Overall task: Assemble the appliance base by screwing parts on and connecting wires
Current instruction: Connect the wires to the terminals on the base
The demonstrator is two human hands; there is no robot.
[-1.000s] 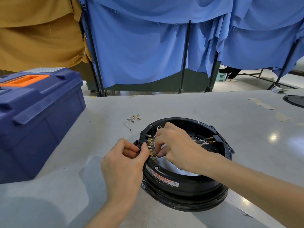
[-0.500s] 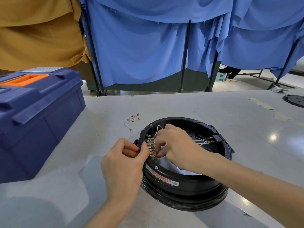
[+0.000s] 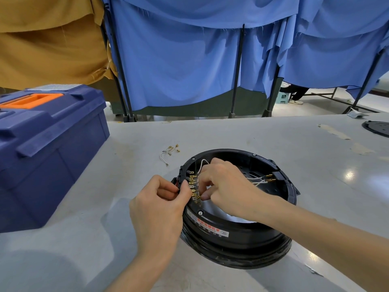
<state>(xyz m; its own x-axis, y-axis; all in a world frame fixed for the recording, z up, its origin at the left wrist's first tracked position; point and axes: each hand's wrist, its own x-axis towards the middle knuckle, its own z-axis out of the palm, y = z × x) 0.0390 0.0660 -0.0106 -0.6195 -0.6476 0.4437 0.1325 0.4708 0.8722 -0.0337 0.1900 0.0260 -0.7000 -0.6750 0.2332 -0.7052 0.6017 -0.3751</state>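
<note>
Over on the left hangs a mustard cloth (image 3: 42, 39), and below it a blue toolbox (image 3: 54, 148) with an orange handle (image 3: 31, 101) sits shut on the grey table (image 3: 252, 135). The tabletop is dull and scuffed, catching ceiling light in bright spots towards the right. A small tangle of loose wires (image 3: 169, 151) with brass ends lies on it, near the far left edge of the black appliance base (image 3: 242, 239), which rests on the table towards the near edge, its open side up.

The left hand (image 3: 157, 209) has its fingers curled and its thumb against the base's left rim, gripping it beside the row of brass terminals (image 3: 192, 186). The right hand (image 3: 227, 186) reaches inside, fingers bunched tight at those terminals, pinching the end of a white wire (image 3: 202, 163) that arches up behind its knuckles. More white leads (image 3: 259, 181) lie loose against the far inner wall.

Behind the table, blue curtains (image 3: 179, 60) hang from black stands (image 3: 237, 70). Under the right-hand curtain a little stool (image 3: 283, 98) and someone's leg (image 3: 299, 95) show. Scraps of tape (image 3: 334, 131) and a black disc (image 3: 376, 128) lie at the table's far right.
</note>
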